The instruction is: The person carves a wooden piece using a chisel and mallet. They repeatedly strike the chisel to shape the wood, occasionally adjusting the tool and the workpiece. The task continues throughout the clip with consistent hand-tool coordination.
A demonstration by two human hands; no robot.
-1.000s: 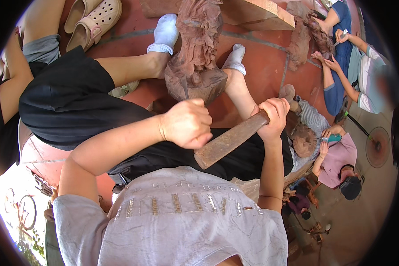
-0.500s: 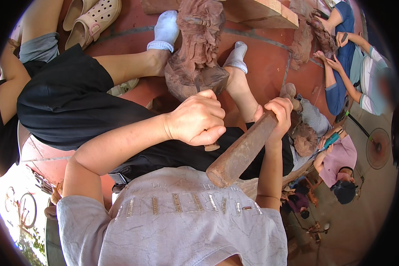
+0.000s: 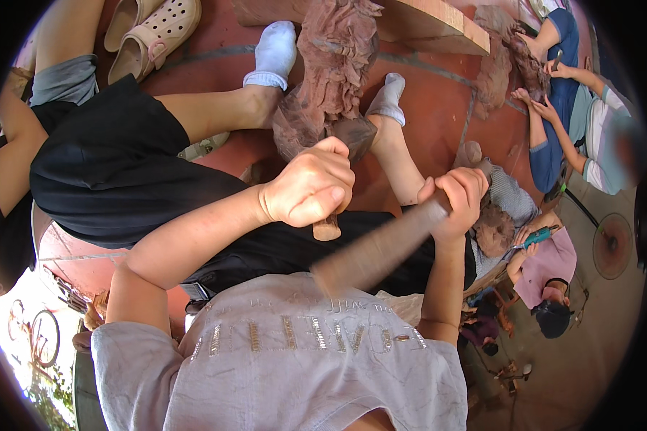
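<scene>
My left hand (image 3: pixel 310 183) is closed in a fist around a chisel (image 3: pixel 326 228); only the butt of its wooden handle shows below the fist, and the blade is hidden. Just beyond it stands a reddish-brown wood carving (image 3: pixel 338 68) with deep, ragged folds, its rougher base close to my fist. Gripped in my right hand (image 3: pixel 459 201) is a thick wooden mallet (image 3: pixel 381 248), club-shaped and smeared by motion. Its broad end points left and lies near the chisel butt, apart from it in the picture.
My socked feet (image 3: pixel 275 54) flank the carving on red floor tiles (image 3: pixel 438 100). A pale timber block (image 3: pixel 438 25) lies beyond. At upper right, a person (image 3: pixel 597 136) handles another carving; lower right, a person in pink (image 3: pixel 550 266) holds a teal tool. Beige clogs (image 3: pixel 158 36) sit at upper left.
The mallet's broad end has swung left toward the chisel butt and is now blurred. My left fist has shifted slightly left and tilted, showing more of the chisel handle.
</scene>
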